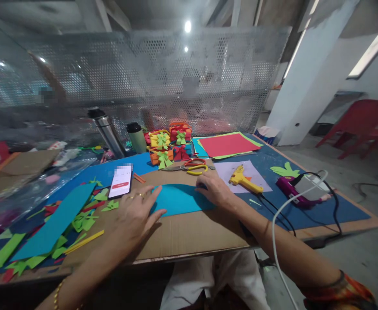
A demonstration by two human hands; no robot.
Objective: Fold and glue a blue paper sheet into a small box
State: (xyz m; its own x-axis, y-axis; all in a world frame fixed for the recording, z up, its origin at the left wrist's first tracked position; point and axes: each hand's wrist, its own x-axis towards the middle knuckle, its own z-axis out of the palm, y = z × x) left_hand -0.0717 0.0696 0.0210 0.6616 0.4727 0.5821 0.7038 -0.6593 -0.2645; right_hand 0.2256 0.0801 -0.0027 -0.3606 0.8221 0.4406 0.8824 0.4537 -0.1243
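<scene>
A blue paper piece [182, 200] with a curved upper edge lies on the brown cardboard [189, 234]. My left hand [139, 211] rests on its left end, fingers spread, thumb at the lower edge. At the right end, my right hand [213, 187] has its fingers bent together over the paper; whether they pinch it is hard to make out. Just beyond the hands lie scissors with yellow and red handles [197, 170]. A phone [120, 181] with a lit screen is beside my left hand, and a yellow glue gun [245, 180] rests to the right of my right hand.
Green paper scraps [83, 219] and a long blue strip [57, 219] cover the left. Small decorated boxes [161, 148], a steel flask [108, 131] and a green bottle [136, 137] stand behind. Red sheets [229, 144] lie back right; a purple power strip [294, 193] and cables are right.
</scene>
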